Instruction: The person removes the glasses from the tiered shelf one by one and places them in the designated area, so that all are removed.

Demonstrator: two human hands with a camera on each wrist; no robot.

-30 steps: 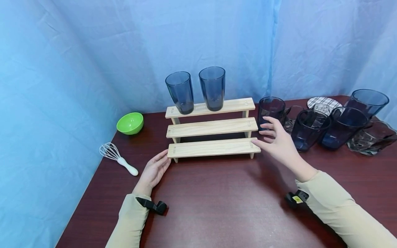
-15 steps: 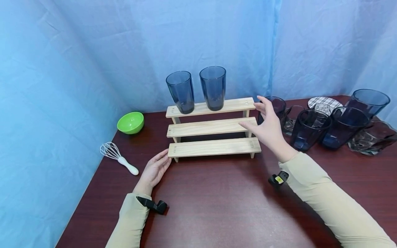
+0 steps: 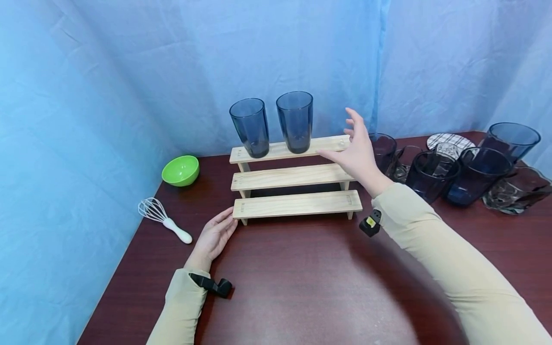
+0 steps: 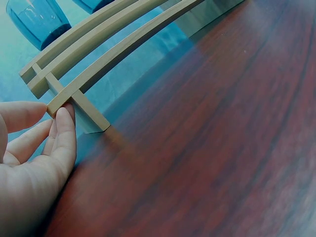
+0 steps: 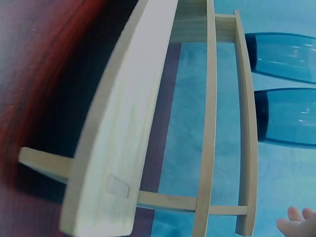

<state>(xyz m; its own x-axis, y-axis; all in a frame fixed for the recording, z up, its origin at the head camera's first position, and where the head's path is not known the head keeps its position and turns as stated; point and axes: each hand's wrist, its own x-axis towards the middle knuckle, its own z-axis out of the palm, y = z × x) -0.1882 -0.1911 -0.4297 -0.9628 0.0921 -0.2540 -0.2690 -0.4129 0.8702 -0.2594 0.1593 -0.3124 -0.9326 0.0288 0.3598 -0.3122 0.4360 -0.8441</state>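
A three-tier wooden display rack (image 3: 297, 204) stands on the dark red table. On its top tier are two blue drinking glasses, the left one (image 3: 250, 127) and the right one (image 3: 295, 122), both upright. My left hand (image 3: 214, 238) holds the left end of the lowest tier; in the left wrist view the thumb (image 4: 22, 114) and the fingers pinch that end. With thumb and fingers spread and nothing between them, my right hand (image 3: 357, 153) hovers around the right end of the top tier. Only its fingertips (image 5: 295, 223) show in the right wrist view.
To the rack's right cluster several dark blue glasses (image 3: 478, 179) and clear wavy glasses (image 3: 515, 191), with a checked round coaster (image 3: 450, 140) behind. A green bowl (image 3: 181, 171) and a white whisk (image 3: 177, 231) lie left. Blue curtain (image 3: 327, 57) hangs behind.
My right hand has moved up and left, from the right end of the lowest tier to that of the top tier. My left hand, the rack and the glasses stay put.
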